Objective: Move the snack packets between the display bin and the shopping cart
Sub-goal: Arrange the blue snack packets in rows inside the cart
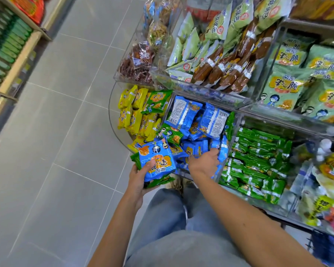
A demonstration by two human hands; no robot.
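Packets (158, 162) in left hand (138, 180); right hand (203, 162) among bin packets (193, 120).

Bare forearms, light blue jeans

Both arms are uncovered from the elbows down, with no sleeves, watch or rings showing on the left hand (138, 182) or the right hand (203, 162). The legs wear loose, faded blue-grey denim jeans (174, 228), softly creased at the knees.

Large grey floor tiles (52, 132) with pale grout lines cover the aisle. A wooden shelf (17, 60) runs along the far side, stocked with green boxes (8, 45). Clear plastic tiered racks (245, 105) stand opposite. The light is bright and even, glinting off the plastic.
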